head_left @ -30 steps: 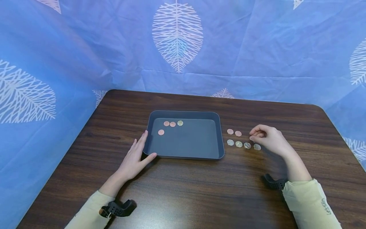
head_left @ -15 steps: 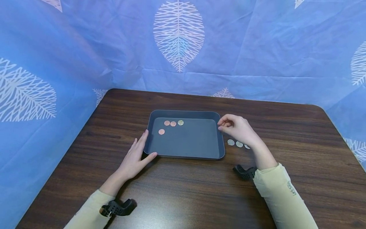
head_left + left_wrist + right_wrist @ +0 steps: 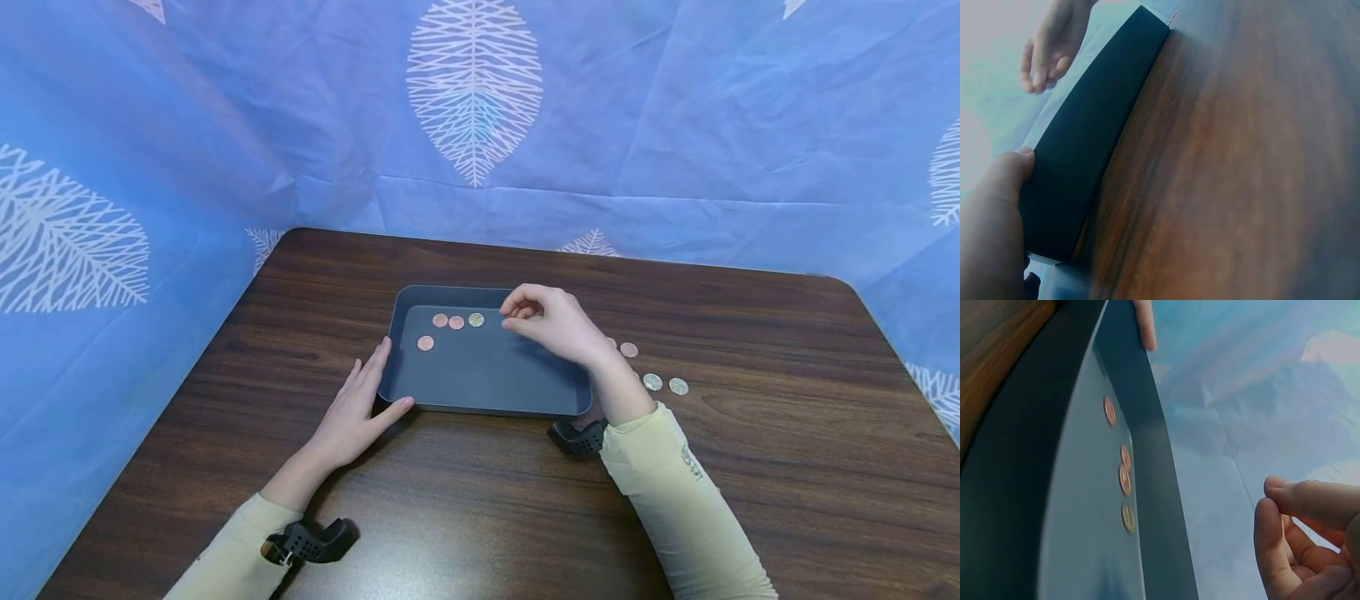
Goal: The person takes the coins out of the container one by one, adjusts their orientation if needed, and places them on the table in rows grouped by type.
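I see a dark brown wood-grain desk point(image 3: 465, 500) with rounded corners. A shallow dark grey rectangular plastic tray point(image 3: 480, 379) sits on it near the middle. Just right of the tray, small round coins point(image 3: 666, 384) lie straight on the wood: one copper-coloured, two silvery, others partly hidden.

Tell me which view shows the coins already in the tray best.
The head view: all four coins in the tray lie in plain sight near the tray's far-left corner, beside the right hand. The right wrist view shows them edge-on and foreshortened; the left wrist view shows only the tray's outer wall.
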{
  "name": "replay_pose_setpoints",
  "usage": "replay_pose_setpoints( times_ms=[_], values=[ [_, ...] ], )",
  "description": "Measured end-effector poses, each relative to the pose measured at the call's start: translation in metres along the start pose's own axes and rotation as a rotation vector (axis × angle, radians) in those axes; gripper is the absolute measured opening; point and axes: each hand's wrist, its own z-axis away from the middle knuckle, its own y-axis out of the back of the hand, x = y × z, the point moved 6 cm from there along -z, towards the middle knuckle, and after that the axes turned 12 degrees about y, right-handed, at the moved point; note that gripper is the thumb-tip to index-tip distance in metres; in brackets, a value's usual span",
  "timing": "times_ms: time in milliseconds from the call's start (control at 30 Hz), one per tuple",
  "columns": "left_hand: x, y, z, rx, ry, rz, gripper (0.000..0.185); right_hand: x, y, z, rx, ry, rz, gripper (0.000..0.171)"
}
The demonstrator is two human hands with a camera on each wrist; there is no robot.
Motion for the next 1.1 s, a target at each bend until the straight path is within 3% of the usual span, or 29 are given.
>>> replay_pose_setpoints(
  times_ms=[333,567,1100],
  values=[
    [-0.002,0.001,0.002,-0.001,0.0,0.001,0.085,-0.011,-0.042,-0.04,-0.042,0.054,-0.035,0.008],
    [-0.001,0.0,0.0,-0.003,-0.001,-0.007,0.085,-0.02,-0.07,-0.055,-0.093,0.084,-0.065,0.012],
    [0.001,0.0,-0.001,-0.018,0.011,-0.001,0.085,0.018,-0.093,-0.058,-0.036,0.014,-0.004,0.017]
  ],
)
